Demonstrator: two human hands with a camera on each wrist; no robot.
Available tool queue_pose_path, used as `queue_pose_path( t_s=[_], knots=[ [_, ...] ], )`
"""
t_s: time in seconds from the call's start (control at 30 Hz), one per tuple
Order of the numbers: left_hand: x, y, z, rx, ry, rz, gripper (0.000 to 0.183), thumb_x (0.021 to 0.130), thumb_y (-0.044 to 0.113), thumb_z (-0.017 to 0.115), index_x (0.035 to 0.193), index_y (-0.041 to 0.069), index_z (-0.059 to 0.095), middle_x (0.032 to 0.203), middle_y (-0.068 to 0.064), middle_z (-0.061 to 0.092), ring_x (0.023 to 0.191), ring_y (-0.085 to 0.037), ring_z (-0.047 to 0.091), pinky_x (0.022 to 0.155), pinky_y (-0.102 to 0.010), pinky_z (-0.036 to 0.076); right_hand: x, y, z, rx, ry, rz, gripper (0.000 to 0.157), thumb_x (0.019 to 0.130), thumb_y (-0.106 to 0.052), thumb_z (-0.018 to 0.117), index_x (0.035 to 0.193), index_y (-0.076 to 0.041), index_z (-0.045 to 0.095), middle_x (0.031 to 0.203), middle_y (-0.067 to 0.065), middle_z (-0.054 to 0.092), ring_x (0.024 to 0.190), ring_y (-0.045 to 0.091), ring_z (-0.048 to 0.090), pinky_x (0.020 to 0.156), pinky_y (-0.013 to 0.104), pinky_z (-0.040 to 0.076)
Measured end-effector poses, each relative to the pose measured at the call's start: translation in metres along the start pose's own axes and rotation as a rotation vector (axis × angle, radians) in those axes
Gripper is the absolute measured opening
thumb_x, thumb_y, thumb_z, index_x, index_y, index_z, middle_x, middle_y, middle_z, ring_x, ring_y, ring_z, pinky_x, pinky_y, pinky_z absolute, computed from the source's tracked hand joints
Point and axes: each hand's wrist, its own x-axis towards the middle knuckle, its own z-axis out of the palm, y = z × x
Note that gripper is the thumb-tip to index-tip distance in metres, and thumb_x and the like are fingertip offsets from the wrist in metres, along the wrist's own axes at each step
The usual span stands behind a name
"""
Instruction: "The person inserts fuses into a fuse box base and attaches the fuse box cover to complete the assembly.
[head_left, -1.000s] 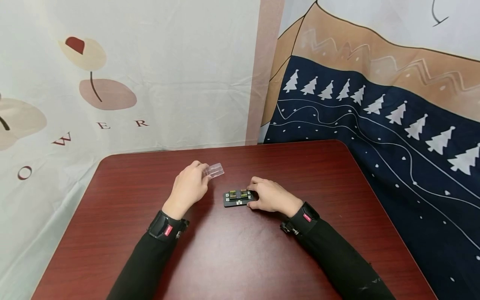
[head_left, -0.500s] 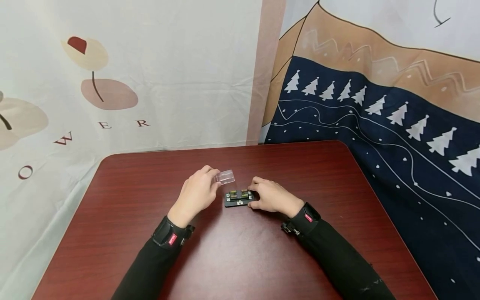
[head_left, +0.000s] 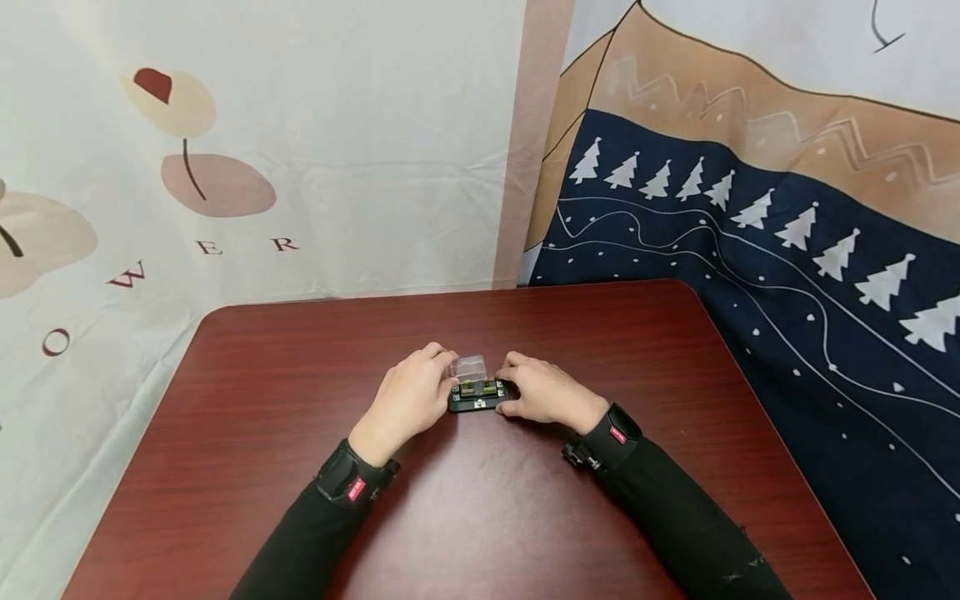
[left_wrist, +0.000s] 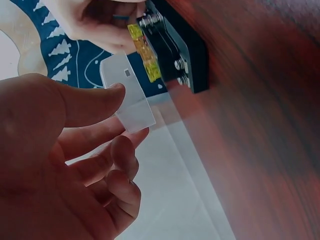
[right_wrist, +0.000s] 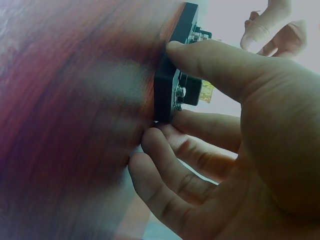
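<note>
A black fuse block (head_left: pixel 477 403) lies on the table, with yellow blade fuses (left_wrist: pixel 144 54) along its top and metal screw terminals (right_wrist: pixel 180 92) on its base. My right hand (head_left: pixel 553 397) grips its right end, thumb on the near edge and fingers at the far edge. Between thumb and fingers my left hand (head_left: pixel 408 400) pinches a clear plastic cover (head_left: pixel 471 367). The cover is tilted, just above and behind the block's left part. In the left wrist view the cover (left_wrist: pixel 131 102) is apart from the fuses.
The reddish-brown wooden table (head_left: pixel 480 517) stretches around both hands. Behind its far edge hang a pale printed cloth (head_left: pixel 375 167) and a navy cloth with white trees (head_left: pixel 720 242).
My left hand has moved right and nearer, bringing the clear cover from the block's upper left to just above it. The right hand and the fuse block stay in place.
</note>
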Motion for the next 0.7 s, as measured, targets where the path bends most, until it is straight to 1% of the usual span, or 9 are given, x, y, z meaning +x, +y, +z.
queue_pose_path(
  t_s=[0.13, 0.33, 0.53, 0.7],
  knots=[
    [-0.0008, 0.0042, 0.0011, 0.004, -0.018, 0.017, 0.034, 0.098, 0.023, 0.072, 0.130, 0.010, 0.073, 0.117, -0.005, 0.070, 0.095, -0.023, 0.068, 0.073, -0.045, 0.061, -0.0001, 0.0010, 0.0000, -0.021, -0.003, -0.003, 0.051, 0.087, -0.042, 0.082, 0.128, -0.012, 0.075, 0.109, -0.003, 0.058, 0.083, 0.012, 0.058, 0.075, 0.034, 0.051],
    [-0.0012, 0.0082, 0.0038, -0.004, -0.037, 0.040, 0.033, 0.098, 0.023, 0.072, 0.128, 0.010, 0.073, 0.115, -0.003, 0.069, 0.093, -0.021, 0.068, 0.073, -0.044, 0.060, -0.0001, 0.0017, -0.0005, -0.008, -0.009, -0.004, 0.055, 0.087, -0.042, 0.082, 0.131, -0.010, 0.074, 0.112, -0.002, 0.060, 0.084, 0.012, 0.058, 0.075, 0.034, 0.051],
    [-0.0008, 0.0067, 0.0084, 0.011, -0.031, 0.059, 0.031, 0.098, 0.025, 0.073, 0.126, 0.011, 0.074, 0.114, -0.002, 0.069, 0.092, -0.021, 0.068, 0.073, -0.044, 0.060, 0.0002, 0.0008, -0.0011, -0.004, -0.011, -0.003, 0.056, 0.087, -0.041, 0.082, 0.133, -0.009, 0.073, 0.113, -0.001, 0.060, 0.085, 0.013, 0.058, 0.075, 0.035, 0.051],
    [-0.0005, 0.0072, 0.0083, 0.027, -0.033, 0.075, 0.032, 0.098, 0.025, 0.073, 0.127, 0.011, 0.073, 0.114, -0.003, 0.069, 0.093, -0.022, 0.069, 0.073, -0.044, 0.061, 0.0007, 0.0005, -0.0020, -0.002, -0.019, 0.011, 0.056, 0.088, -0.041, 0.082, 0.133, -0.009, 0.073, 0.114, 0.000, 0.061, 0.084, 0.013, 0.058, 0.074, 0.035, 0.050]
  ],
)
